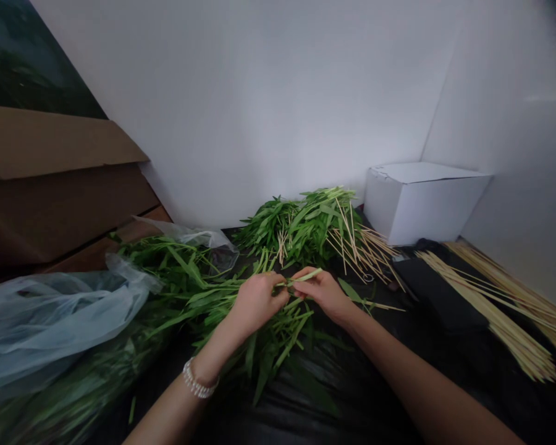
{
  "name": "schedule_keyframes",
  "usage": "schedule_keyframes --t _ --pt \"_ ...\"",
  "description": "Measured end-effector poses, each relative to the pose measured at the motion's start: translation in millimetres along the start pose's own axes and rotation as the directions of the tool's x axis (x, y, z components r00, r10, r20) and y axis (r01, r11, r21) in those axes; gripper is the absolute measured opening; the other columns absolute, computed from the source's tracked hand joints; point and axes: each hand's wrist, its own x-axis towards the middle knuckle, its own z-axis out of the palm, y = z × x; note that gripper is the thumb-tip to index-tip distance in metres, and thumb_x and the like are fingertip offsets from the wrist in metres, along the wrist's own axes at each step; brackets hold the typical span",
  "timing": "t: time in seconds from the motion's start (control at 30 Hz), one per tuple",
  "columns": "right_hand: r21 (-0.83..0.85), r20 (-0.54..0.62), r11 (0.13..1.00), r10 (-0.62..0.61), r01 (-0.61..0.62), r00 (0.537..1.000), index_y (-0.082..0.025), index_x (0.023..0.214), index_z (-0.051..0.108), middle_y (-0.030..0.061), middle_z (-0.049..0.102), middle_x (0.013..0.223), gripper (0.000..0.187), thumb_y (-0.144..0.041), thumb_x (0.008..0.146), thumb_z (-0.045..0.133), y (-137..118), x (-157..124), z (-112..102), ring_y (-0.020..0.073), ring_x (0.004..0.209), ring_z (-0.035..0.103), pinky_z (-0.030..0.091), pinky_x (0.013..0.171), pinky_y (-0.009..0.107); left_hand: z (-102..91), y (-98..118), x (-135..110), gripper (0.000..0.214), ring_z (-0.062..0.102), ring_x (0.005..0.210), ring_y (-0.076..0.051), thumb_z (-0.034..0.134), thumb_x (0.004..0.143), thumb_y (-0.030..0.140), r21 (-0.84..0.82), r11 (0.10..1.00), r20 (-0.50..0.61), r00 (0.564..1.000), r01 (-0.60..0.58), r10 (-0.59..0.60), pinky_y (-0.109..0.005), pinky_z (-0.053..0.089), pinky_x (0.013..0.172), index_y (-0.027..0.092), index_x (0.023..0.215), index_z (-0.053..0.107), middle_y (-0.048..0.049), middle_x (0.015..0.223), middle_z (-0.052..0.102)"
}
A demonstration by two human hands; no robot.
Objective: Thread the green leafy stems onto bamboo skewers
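Observation:
My left hand (258, 298), with a beaded bracelet (197, 380) at the wrist, is closed around the stem of a leafy green, its leaves trailing to the left. Close by on the right, my right hand (323, 293) pinches the same pale green stem (307, 276), whose cut end pokes out past the fingertips. Below both hands lie loose leafy greens (269, 352) with hollow-looking stems. Beyond them rests a heap of greens (301, 225) with thin wooden skewers (352, 244) sticking out of it. Exactly where the fingers meet is partly hidden.
Clear plastic bags (65, 315) with more greens lie at left, before a cardboard box (55, 204). At right are bundles of long skewers (505, 327), a black flat case (440, 296) and a white box (426, 204). Black sheeting (241, 420) covers the surface.

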Motion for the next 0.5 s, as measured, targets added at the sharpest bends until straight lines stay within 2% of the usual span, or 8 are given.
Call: schedule_keyframes --t 0.1,0.17,0.27,0.33,0.43,0.5 --pt "-0.03 0.022 1.0 0.007 -0.006 1.0 -0.019 0.081 0.068 -0.0023 0.064 0.064 0.027 -0.037 0.064 0.078 0 -1 1 0.0128 0.062 0.059 0.046 0.06 0.026 2.7 2 -1 0.017 0.062 0.078 -0.018 0.053 0.08 0.023 0.016 0.999 -0.053 0.998 0.045 -0.044 -0.026 0.04 0.071 0.02 0.077 0.07 -0.0043 0.08 0.069" --pt "-0.02 0.033 1.0 0.011 -0.01 0.999 -0.019 0.082 0.068 -0.0023 0.064 0.064 0.028 -0.038 0.064 0.079 0 -1 2 0.0129 0.062 0.059 0.045 0.06 0.026 4.8 2 0 0.018 0.06 0.073 -0.017 0.052 0.078 0.022 -0.038 0.997 -0.082 0.995 0.06 -0.063 -0.026 0.039 0.068 0.019 0.073 0.069 -0.0028 0.076 0.067" --pt "0.038 0.052 0.999 0.017 -0.019 0.999 -0.019 0.083 0.069 -0.0015 0.066 0.068 0.028 -0.038 0.065 0.079 -1 -3 3 0.0129 0.064 0.06 0.045 0.061 0.026 7.7 0 3 0.019 0.051 0.061 -0.013 0.049 0.075 0.023 -0.245 0.962 -0.089 0.986 0.116 -0.142 -0.025 0.035 0.06 0.018 0.065 0.064 0.0012 0.063 0.058" --pt "0.106 0.049 0.994 0.031 -0.036 0.998 -0.019 0.084 0.068 -0.0003 0.068 0.071 0.029 -0.037 0.065 0.079 -3 -3 2 0.0127 0.065 0.06 0.044 0.06 0.025 7.3 -4 6 0.019 0.044 0.055 -0.012 0.047 0.073 0.026 -0.421 0.89 -0.066 0.973 0.175 -0.222 -0.024 0.032 0.055 0.018 0.061 0.059 0.0033 0.056 0.05" --pt "0.236 -0.026 0.971 0.04 -0.033 0.999 -0.019 0.081 0.064 0.0012 0.07 0.075 0.028 -0.036 0.064 0.079 -10 1 -6 0.0114 0.063 0.059 0.042 0.059 0.024 -2.0 -16 9 0.019 0.039 0.052 -0.012 0.044 0.073 0.03 -0.603 0.759 -0.037 0.942 0.245 -0.333 -0.024 0.03 0.051 0.018 0.062 0.054 0.0042 0.055 0.046" --pt "0.295 -0.132 0.955 0.012 0.028 0.991 -0.02 0.076 0.062 0.0019 0.071 0.079 0.026 -0.034 0.063 0.078 -15 6 -15 0.0125 0.068 0.06 0.043 0.061 0.025 -14.9 -25 9 0.021 0.04 0.054 -0.012 0.042 0.075 0.033 -0.618 0.741 -0.019 0.937 0.262 -0.348 -0.024 0.032 0.052 0.019 0.065 0.054 0.0032 0.059 0.05"
